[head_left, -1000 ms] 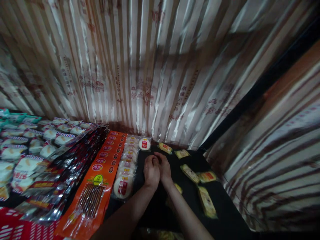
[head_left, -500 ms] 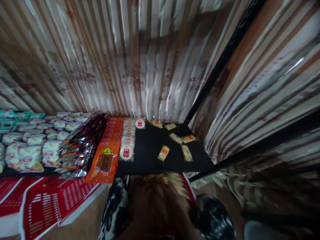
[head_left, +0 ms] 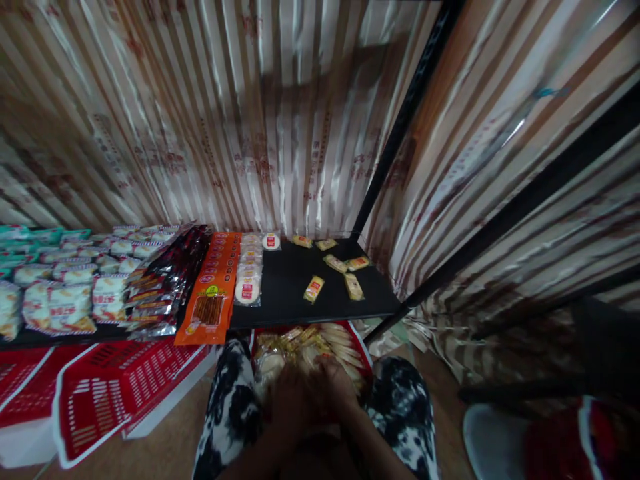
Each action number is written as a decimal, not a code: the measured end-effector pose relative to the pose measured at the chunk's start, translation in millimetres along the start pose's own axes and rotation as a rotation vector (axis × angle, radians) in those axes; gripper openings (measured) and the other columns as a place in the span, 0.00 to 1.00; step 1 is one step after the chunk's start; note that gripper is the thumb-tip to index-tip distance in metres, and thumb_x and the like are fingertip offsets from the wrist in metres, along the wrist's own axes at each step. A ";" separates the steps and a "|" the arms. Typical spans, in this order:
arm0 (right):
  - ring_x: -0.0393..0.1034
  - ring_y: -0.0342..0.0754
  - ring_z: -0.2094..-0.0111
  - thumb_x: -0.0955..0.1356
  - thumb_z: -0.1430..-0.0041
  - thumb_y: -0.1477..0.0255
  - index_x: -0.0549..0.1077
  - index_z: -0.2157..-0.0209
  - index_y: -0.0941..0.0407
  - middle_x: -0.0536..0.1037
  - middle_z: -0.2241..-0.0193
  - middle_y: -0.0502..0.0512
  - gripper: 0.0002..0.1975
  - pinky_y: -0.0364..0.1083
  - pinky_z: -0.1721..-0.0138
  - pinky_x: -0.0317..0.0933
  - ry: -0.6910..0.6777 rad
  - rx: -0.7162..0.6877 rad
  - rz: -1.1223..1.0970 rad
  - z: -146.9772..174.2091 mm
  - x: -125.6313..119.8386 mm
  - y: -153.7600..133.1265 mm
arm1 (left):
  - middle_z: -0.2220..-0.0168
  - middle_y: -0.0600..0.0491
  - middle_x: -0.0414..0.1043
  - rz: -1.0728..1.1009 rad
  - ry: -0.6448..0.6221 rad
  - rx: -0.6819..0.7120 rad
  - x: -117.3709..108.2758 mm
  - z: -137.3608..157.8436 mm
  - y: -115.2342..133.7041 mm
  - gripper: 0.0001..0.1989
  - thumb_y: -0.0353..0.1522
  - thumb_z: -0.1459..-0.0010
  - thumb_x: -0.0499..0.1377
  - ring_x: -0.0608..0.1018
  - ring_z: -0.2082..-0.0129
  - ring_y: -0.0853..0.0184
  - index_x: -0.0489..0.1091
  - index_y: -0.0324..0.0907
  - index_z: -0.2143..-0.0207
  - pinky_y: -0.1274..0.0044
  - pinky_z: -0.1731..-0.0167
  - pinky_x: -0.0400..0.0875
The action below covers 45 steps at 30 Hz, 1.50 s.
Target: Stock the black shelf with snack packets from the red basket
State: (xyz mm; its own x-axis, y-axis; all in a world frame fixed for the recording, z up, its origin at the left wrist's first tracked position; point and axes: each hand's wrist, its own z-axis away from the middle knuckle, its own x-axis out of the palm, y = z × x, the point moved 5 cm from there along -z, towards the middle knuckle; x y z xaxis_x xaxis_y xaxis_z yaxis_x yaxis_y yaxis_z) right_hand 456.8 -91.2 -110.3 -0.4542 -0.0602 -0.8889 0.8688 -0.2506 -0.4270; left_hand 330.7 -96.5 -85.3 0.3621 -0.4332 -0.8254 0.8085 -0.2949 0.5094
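We have both hands lowered into a red plastic basket (head_left: pixel 362 341), which stands between our knees in loose black-and-white patterned trousers (head_left: pixel 227 407), just in front of a long black shelf (head_left: pixel 280 303). Our left hand (head_left: pixel 291 381) and our right hand (head_left: pixel 334 375) are near to each other, over the goods. They are dark and blurred, so we cannot tell whether the fingers are closed, or whether they grip any packet.

In the basket, at its right side, we see long pale-yellow wrapped packets (head_left: pixel 346 347) arranged like a fan. At the left there are round white pieces in clear wrapping (head_left: pixel 271 364), and behind them lie shiny yellow packets (head_left: pixel 280 341).

On the shelf, six small yellow wrapped bars (head_left: pixel 314 289) lie scattered on the right part, and two of them seem to touch. To their left, we find a row of round white wafers in clear film (head_left: pixel 248 270), and beside it a long orange bag with a window (head_left: pixel 207 293), whose lower end passes over the front edge. Farther left stand dark red and silver bags (head_left: pixel 167 283) and puffed white bags (head_left: pixel 67 307).
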 end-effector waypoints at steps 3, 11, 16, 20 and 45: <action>0.70 0.49 0.62 0.60 0.45 0.75 0.73 0.67 0.58 0.77 0.64 0.60 0.10 0.43 0.60 0.60 0.001 0.006 -0.021 0.4 -5.2 -1.6 | 0.49 0.44 0.69 0.017 -0.009 0.003 -3.5 3.5 2.7 0.20 0.29 0.45 0.47 0.64 0.44 0.58 0.69 0.37 0.52 0.67 0.39 0.45; 0.69 0.46 0.71 0.58 0.44 0.75 0.69 0.75 0.57 0.75 0.73 0.56 0.11 0.41 0.67 0.57 0.072 -0.014 -0.075 -0.2 -12.7 6.4 | 0.44 0.39 0.62 0.169 0.100 -0.077 16.6 -4.6 -14.4 0.28 0.34 0.50 0.52 0.60 0.41 0.52 0.64 0.32 0.47 0.65 0.40 0.49; 0.69 0.46 0.70 0.58 0.44 0.74 0.68 0.74 0.56 0.75 0.72 0.56 0.10 0.42 0.68 0.56 0.050 -0.094 -0.133 3.7 -48.0 -7.2 | 0.40 0.41 0.55 0.288 0.249 -0.020 -4.6 -12.0 -14.8 0.30 0.33 0.48 0.47 0.56 0.39 0.58 0.55 0.30 0.42 0.68 0.40 0.49; 0.68 0.45 0.72 0.58 0.44 0.73 0.68 0.74 0.55 0.74 0.75 0.51 0.10 0.41 0.70 0.54 -0.045 -0.245 -0.143 6.3 -78.7 -27.0 | 0.40 0.42 0.56 0.424 0.303 0.120 -30.8 -15.5 -10.8 0.30 0.38 0.46 0.48 0.58 0.40 0.59 0.55 0.33 0.42 0.66 0.40 0.51; 0.69 0.47 0.71 0.68 0.54 0.55 0.70 0.69 0.55 0.75 0.73 0.52 0.18 0.45 0.68 0.64 0.024 -0.082 -0.851 -16.3 -92.8 -41.9 | 0.73 0.52 0.74 1.102 0.348 -0.135 -88.0 -37.1 -23.3 0.17 0.44 0.55 0.60 0.75 0.72 0.68 0.70 0.38 0.70 0.79 0.72 0.69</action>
State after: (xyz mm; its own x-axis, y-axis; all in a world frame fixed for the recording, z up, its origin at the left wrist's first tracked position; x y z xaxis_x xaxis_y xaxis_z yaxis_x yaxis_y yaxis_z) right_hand 465.8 -59.3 -12.7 -0.9550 0.1378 -0.2625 0.2453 -0.1299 -0.9607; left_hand 297.2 -19.9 -33.5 0.9908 -0.1347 0.0156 0.0115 0.1983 0.9801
